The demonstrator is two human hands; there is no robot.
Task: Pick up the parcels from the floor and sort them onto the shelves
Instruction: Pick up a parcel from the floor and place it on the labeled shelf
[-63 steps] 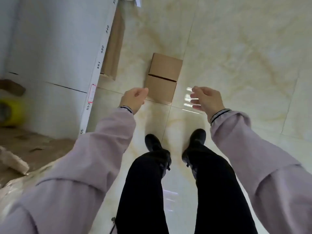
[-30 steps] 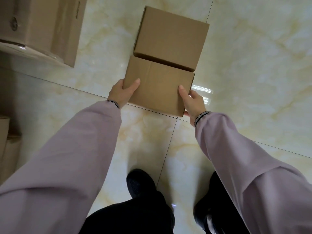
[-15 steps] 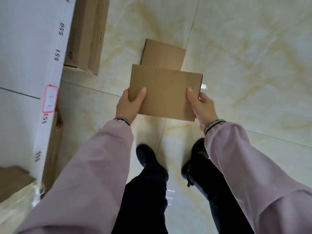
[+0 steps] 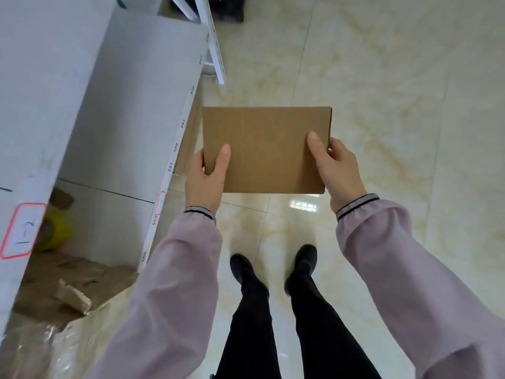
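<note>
A plain brown cardboard parcel (image 4: 266, 149) is held up in front of me, well above the floor. My left hand (image 4: 206, 177) grips its near left corner, thumb on top. My right hand (image 4: 334, 170) grips its near right side, thumb on top too. White shelves (image 4: 109, 105) with numbered front edges stand to my left; the parcel's left edge is close to the shelf front. The second parcel that lay on the floor is hidden behind the held one.
A lower shelf holds a yellow tape roll (image 4: 53, 231), brown paper scraps (image 4: 72, 295) and clear plastic wrap (image 4: 54, 348). Another cardboard box (image 4: 188, 140) sits under the shelf edge. Glossy marble floor (image 4: 396, 105) stretches to the right. A shelf upright (image 4: 216, 50) stands ahead.
Both hands reached down, took hold of the near parcel and lifted it off the floor. The view has risen and the shelves have come into sight on the left.
</note>
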